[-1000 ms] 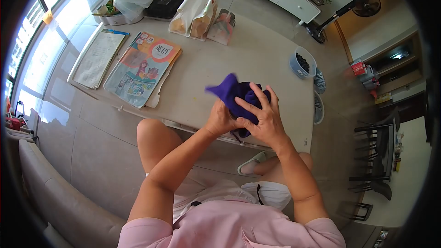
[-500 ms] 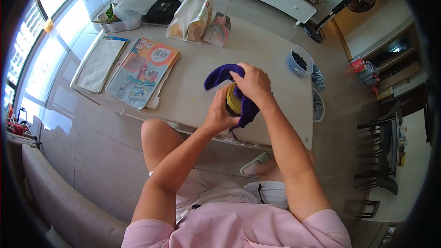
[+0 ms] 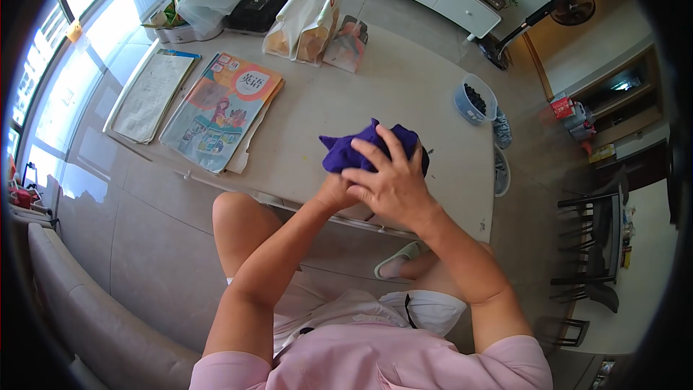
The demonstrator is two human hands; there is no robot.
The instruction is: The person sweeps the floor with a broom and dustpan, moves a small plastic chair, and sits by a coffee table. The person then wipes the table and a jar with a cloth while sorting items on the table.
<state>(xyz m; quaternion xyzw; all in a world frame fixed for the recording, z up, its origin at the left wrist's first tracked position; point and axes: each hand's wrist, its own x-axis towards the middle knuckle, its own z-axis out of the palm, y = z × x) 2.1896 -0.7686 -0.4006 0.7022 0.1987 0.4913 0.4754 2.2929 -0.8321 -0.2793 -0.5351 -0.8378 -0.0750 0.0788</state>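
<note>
A purple cloth (image 3: 346,150) is bunched up above the table's front edge, between my hands. My right hand (image 3: 395,184) lies over the cloth with its fingers spread and pressed on it. Under it, my left hand (image 3: 336,191) is mostly covered by the cloth and my right hand, and its fingers are hidden. The jar with a yellow lid is out of sight now, and whether it is inside the cloth cannot be seen.
On the table (image 3: 303,112) lie an orange and blue book (image 3: 224,112) and worn papers (image 3: 151,97). Paper bags (image 3: 302,25), a black case (image 3: 256,11) and a plastic container (image 3: 209,3) stand at the back. A tub of dark fruit (image 3: 475,100) sits right.
Half a second ago the yellow-lidded jar showed in my left hand with the cloth hanging beside it. Now the cloth covers that spot, and my right hand has moved lower with fingers spread.
</note>
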